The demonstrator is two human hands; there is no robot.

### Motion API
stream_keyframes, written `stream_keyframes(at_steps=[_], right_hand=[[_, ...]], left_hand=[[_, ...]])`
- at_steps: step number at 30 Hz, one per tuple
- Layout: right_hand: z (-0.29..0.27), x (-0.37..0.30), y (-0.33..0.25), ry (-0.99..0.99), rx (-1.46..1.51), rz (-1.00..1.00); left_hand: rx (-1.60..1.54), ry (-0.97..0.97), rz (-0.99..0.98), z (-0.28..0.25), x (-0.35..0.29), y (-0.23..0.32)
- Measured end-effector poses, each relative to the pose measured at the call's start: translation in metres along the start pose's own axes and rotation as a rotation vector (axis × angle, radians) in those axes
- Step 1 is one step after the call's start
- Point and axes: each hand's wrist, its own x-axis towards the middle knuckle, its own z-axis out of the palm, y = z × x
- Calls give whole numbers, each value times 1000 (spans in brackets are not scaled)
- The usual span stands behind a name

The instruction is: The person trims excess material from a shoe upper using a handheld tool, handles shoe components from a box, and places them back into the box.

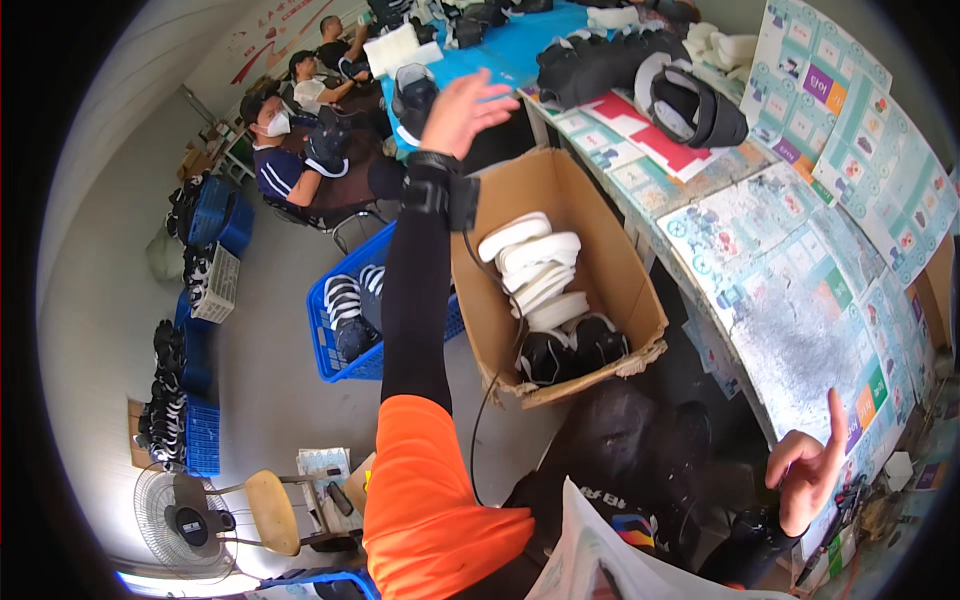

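Note:
My left hand reaches far forward, its fingers stretched out with nothing in them. Just left of it, a dark shoe with a white sole stands at the edge of a blue-covered table; whether they touch I cannot tell. Below that hand is a cardboard box with several white soles and a pair of black shoes inside. My right hand hovers by the near edge of the paper-covered worktable, its index finger straight and the others partly bent, holding nothing visible.
A blue basket of striped shoes stands left of the box. Dark shoes rest on the worktable's far part. Co-workers sit at the far left, one holding a shoe. Stacked crates and a fan line the left side.

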Motion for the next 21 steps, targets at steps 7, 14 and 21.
stream_keyframes(at_steps=[7, 14, 21], right_hand=[[50, 66, -54, -949, 443, -877], [-10, 127, 2, -513, 1258, -561], [94, 62, 60, -1134, 1515, -221]], left_hand=[[150, -334, -239, 63, -184, -101], [140, -251, -425, 52, -306, -141], [84, -264, -423, 78, -354, -134]])
